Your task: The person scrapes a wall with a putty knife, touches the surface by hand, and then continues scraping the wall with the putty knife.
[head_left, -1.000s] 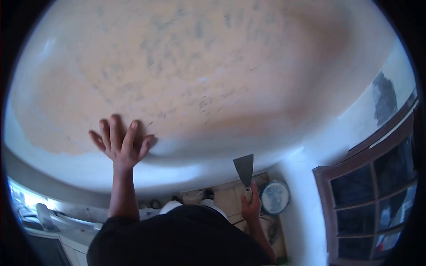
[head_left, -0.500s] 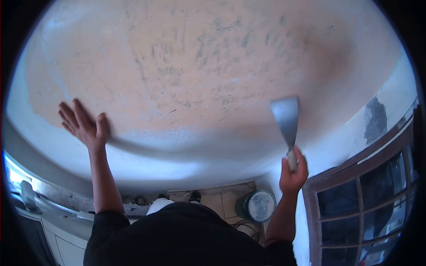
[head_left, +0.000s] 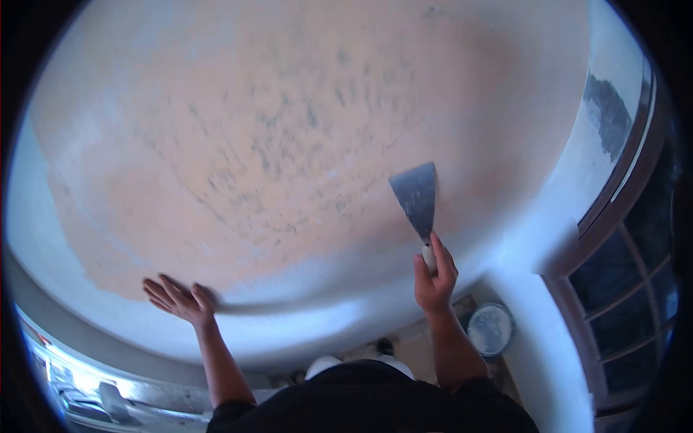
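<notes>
A wall [head_left: 289, 151] with a peach-coloured area, dark marks and a whitish lower band fills most of the view. At the lower left, my left hand [head_left: 180, 297] rests against it with fingers spread and nothing held. My right hand [head_left: 436, 278], right of centre, is wrapped round the pale handle of a putty knife [head_left: 417, 198]. Its wide grey blade points up, with the edge at or close to the peach surface; whether it touches is unclear.
A bucket [head_left: 491, 330] with a whitish top stands on the floor at the lower right. Beyond it is a brown-framed window or door [head_left: 617, 307] with panes. A dark grey patch marks the wall at the upper right. Bright cluttered items lie at the lower left.
The view has shifted and tilted. My left hand appears lower and further right, still spread. My right hand and the putty knife appear further left, with the blade tilted more to the left.
</notes>
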`<state>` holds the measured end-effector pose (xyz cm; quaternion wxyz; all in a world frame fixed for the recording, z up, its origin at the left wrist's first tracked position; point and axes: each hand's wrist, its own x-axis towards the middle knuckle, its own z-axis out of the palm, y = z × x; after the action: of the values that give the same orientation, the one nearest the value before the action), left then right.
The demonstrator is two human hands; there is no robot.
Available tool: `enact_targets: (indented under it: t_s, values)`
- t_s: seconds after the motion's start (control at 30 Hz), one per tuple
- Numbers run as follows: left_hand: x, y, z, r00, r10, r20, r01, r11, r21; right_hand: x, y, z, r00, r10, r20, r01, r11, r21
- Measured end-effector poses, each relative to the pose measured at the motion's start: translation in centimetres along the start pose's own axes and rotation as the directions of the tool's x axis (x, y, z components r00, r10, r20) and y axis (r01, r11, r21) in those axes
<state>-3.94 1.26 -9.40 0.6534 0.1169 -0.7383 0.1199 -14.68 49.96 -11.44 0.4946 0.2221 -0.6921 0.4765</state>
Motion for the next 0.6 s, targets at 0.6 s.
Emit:
enact_targets:
  t_s: [0.6]
  values:
    - [-1.0, -1.0, 0.6, 0.999, 0.048, -0.011, -0.047, 0.993, 0.113, -2.0, -1.2, -2.7, 0.94, 0.334, -0.069, -0.338, 0.94, -0.042]
